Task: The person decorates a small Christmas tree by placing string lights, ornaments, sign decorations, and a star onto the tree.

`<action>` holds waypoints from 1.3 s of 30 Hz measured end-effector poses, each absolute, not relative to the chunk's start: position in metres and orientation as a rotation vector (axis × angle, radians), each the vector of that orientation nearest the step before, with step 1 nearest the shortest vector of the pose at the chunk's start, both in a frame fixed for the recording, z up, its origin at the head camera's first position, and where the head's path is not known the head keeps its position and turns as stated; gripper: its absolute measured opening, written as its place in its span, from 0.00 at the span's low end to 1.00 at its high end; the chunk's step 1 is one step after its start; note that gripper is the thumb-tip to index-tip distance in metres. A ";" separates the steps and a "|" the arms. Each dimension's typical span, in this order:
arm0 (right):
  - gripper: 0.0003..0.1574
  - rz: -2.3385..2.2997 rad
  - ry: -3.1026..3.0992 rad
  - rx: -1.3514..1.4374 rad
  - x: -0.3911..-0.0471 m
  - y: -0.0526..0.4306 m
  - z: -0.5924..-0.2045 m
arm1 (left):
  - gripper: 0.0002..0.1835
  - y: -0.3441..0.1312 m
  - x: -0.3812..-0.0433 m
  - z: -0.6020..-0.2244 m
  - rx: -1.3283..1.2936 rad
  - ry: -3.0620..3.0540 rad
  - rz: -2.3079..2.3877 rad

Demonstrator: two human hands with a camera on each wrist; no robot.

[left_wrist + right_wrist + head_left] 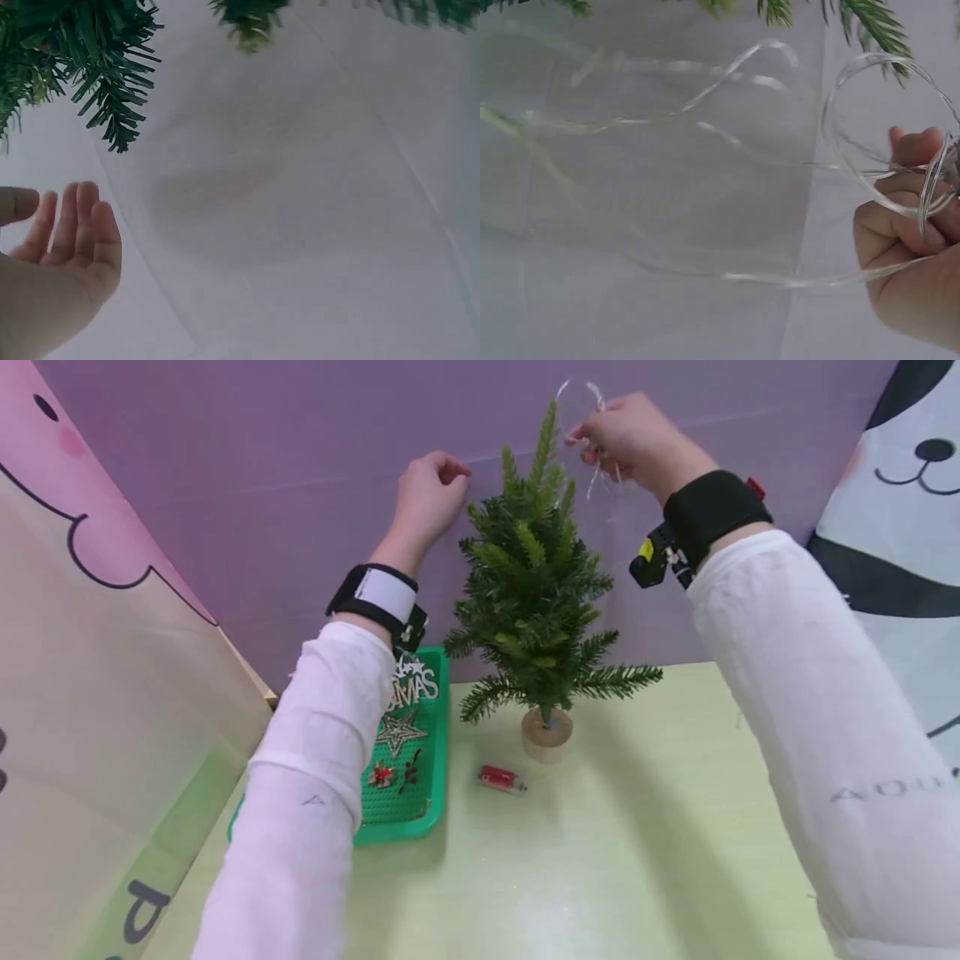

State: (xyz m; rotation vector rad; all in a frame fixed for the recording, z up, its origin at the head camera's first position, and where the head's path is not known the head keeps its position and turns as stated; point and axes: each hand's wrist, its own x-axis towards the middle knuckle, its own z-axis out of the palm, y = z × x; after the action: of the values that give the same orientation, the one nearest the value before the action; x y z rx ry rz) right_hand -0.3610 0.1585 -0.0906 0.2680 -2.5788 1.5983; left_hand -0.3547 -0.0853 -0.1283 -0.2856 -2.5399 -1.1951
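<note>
The upright tree [536, 585] is flanked by the loosely curved, empty left hand [431, 497] and, nearer its tip [548, 431], by the right hand [628, 443], in which looped clear wire [787, 284] is pinched.

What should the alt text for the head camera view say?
A right hand holds looped clear cord beside the top of a small artificial pine tree; the left hand hovers opposite, holding nothing. A green tray of ornaments sits left of its round base.
</note>
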 end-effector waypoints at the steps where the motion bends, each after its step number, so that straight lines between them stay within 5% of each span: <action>1: 0.16 1.575 -2.565 0.301 -0.363 0.155 -0.091 | 0.15 -0.083 -0.358 -0.127 -0.306 -2.540 -1.238; 10: 0.18 1.360 -2.574 0.501 -0.378 0.128 -0.088 | 0.16 -0.064 -0.373 -0.113 -0.445 -2.421 -1.754; 19: 0.17 1.250 -2.603 0.611 -0.375 0.115 -0.085 | 0.20 -0.062 -0.372 -0.111 -0.647 -2.589 -1.799; 26: 0.17 1.178 -2.620 0.640 -0.370 0.122 -0.085 | 0.17 -0.073 -0.367 -0.112 -0.590 -2.639 -1.620; 35: 0.30 0.989 -2.713 0.649 -0.366 0.141 -0.086 | 0.15 -0.084 -0.378 -0.132 -0.469 -2.537 -1.741; 39: 0.27 0.942 -2.837 0.621 -0.362 0.152 -0.082 | 0.13 -0.090 -0.384 -0.145 -0.395 -2.523 -1.875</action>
State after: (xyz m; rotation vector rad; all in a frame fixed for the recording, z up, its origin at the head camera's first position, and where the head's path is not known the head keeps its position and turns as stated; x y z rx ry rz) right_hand -0.3620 0.1521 -0.0815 0.6212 -2.8370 0.9424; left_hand -0.3837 -0.0897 -0.1453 -0.3950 -2.5226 -1.8749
